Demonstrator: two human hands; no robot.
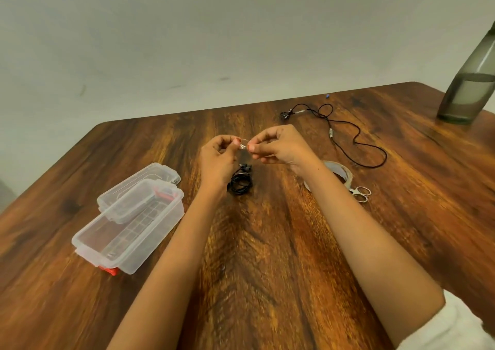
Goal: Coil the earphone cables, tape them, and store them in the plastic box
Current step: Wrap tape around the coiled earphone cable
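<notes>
A person's 2 hands meet above the middle of a wooden desk, the left hand and the right hand each pinching one end of a short strip of clear tape between thumb and forefinger, the other fingers curled in. The hands are close together but not touching, and the strip spans the small gap between them.

Directly below the strip, at 6 o'clock from it, a coiled black earphone lies on the desk just beside the left wrist. A second earphone, uncoiled, sprawls in loose loops at 2 o'clock from the hands, well apart from them.

The clear plastic box sits open at 8 o'clock from the hands, with a red latch at its near end and something red at its far end. Its lid rests tilted across the box's far rim.

At 4 o'clock from the hands, partly hidden behind the right forearm, lies a tape roll with a small pair of scissors just beside it. A grey bottle stands at the desk's far right corner, at 2 o'clock.
</notes>
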